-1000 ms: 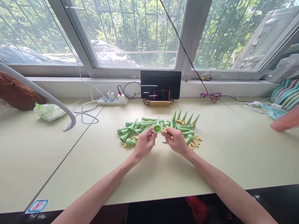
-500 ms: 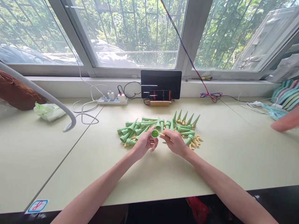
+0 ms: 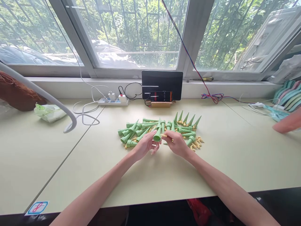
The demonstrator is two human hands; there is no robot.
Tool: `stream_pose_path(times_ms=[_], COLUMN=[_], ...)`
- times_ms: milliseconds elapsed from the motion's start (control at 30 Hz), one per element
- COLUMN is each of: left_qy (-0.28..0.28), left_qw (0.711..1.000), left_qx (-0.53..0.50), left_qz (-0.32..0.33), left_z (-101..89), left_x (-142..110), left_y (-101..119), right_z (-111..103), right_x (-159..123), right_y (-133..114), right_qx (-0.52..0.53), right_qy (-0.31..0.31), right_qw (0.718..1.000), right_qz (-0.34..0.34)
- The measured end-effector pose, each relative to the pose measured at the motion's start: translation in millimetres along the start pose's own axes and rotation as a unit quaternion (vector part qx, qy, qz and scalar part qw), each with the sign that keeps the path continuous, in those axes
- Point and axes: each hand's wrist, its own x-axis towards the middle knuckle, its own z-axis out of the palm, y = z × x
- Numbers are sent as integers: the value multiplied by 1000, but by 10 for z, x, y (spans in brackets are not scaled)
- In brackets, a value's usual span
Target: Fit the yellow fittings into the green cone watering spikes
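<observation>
The left hand [image 3: 146, 145] and right hand [image 3: 176, 142] meet above the tabletop [image 3: 160, 175], midway between its near and far edges. Between them, the held green spike [image 3: 157, 137] turns its wide, open mouth toward the near edge; its long axis runs away toward the far edge, the tip hard to separate from spikes behind. The left thumb and fingers curl loosely around its side; the right thumb and fingertips are pinched on a small yellow piece [image 3: 164, 136] beside the spike's rim. Loose green spikes [image 3: 127, 137] crowd just beyond the hands, with yellow pegs [image 3: 197, 143] to the right. A tablet [image 3: 162, 80] stands at the far edge.
</observation>
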Motion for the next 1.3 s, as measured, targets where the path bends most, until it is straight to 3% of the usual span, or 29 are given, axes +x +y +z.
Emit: stream_pose_path(times_ms=[1033, 1300], left_qy=[21, 19], left_qw=[990, 975], left_qx=[137, 204], left_qz=[39, 86], left_z=[-36, -87], left_x=[-16, 17], left_y=[-13, -89], right_z=[-23, -17], right_x=[-11, -1], right_y=[80, 68], right_qx=[22, 49], right_qy=[-7, -5], right_qw=[999, 996], right_qz=[44, 73])
